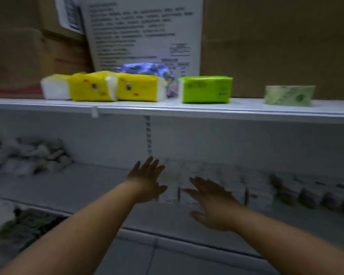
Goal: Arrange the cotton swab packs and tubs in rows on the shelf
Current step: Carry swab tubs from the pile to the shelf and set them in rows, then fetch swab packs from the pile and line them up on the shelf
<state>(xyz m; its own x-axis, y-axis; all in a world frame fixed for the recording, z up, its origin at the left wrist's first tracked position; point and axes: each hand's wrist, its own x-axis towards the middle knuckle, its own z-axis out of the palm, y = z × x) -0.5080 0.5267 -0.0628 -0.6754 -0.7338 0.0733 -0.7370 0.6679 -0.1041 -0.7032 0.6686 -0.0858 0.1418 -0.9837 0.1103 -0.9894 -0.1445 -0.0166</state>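
Dim, grey-blue light throughout. The upper shelf [246,108] catches the most light, so the yellow packs [93,87] and the green pack [206,89] stand out bright. The lower shelf [95,183] beneath lies in its shade. Motion blur softens everything: the printed sheet [143,30] is unreadable, the white packs [216,181] on the lower shelf are streaked, and smearing is heaviest at the lower left corner and right edge.

place: shop | evidence: white retail shelving [187,111]; wrapped tissue packs [206,89]; cardboard cartons [276,36] behind
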